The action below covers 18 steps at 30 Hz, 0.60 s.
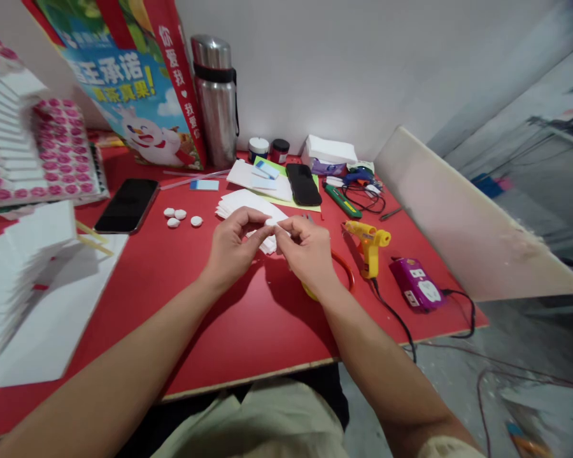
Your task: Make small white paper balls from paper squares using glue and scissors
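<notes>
Left hand and right hand meet above the red bench, each with thumb and forefinger pinched on one small white piece held between them. Just beyond the fingertips lies a paper stack; four white discs and a phone lie left of the left hand. A glue gun lies right of the right hand, whose wrist partly covers an orange ring.
</notes>
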Tool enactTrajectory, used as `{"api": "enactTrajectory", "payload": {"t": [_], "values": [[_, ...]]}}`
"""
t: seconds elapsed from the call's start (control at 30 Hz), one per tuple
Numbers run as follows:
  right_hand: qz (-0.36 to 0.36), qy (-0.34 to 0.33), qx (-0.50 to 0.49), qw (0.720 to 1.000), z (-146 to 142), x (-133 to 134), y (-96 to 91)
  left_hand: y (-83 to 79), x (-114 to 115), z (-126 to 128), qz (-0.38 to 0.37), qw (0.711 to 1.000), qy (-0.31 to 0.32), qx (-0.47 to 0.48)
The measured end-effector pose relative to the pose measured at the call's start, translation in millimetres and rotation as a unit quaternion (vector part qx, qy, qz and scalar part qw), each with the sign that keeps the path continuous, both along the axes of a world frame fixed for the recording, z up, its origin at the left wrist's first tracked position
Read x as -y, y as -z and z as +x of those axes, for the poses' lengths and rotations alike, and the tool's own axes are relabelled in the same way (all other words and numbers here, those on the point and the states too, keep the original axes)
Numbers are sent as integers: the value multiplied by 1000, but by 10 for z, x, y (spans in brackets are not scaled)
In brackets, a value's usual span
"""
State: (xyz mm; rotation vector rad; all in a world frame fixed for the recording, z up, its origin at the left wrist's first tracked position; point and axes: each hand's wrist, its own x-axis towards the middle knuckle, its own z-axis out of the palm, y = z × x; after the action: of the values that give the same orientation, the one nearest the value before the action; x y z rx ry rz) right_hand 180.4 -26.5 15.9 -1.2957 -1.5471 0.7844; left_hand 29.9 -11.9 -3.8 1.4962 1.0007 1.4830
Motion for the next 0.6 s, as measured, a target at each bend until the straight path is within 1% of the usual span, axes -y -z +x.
{"api": "enactTrajectory", "payload": {"t": [0.1,0.23,0.3,0.37,0.43,0.53,0.6], "values": [[0,-12,-23,1000,-1,14,-9,-1,-5,-10,11,1000,-1,14],[-17,-33,-87,995,0,17,-31,-4,0,-31,-41,996,37,63],[-16,-36,-98,994,-3,24,-39,-6,9,-29,-57,995,42,74],[0,-31,-75,997,-5,35,-44,-2,16,-17,-52,996,32,69],[25,-26,-23,999,-2,43,-47,10,15,-1,-26,998,11,57],[63,-33,59,996,22,32,-45,38,1,17,9,999,-29,42],[77,-48,88,992,50,8,-35,51,-9,21,-2,998,-37,57]]}}
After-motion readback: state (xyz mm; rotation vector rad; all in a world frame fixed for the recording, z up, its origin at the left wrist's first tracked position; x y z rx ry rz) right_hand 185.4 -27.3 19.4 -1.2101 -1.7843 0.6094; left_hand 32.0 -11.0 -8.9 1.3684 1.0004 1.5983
